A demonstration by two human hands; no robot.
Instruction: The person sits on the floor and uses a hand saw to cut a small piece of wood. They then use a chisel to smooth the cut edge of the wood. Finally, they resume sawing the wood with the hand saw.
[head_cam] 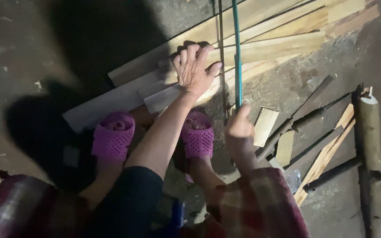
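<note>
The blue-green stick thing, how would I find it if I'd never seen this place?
Find the pile of pale wooden planks on the dark ground. A thin rod runs straight across them down to the right hand, which grips its lower end. It alone is teal; everything around it is wood-coloured.

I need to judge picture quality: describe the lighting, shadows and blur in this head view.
Head view: one hard light falls on the left hand and planks; a deep shadow covers the ground upper left; corners fade dark; the right hand gripping the saw is slightly soft, and the sleeves at the bottom are blurred.
</note>
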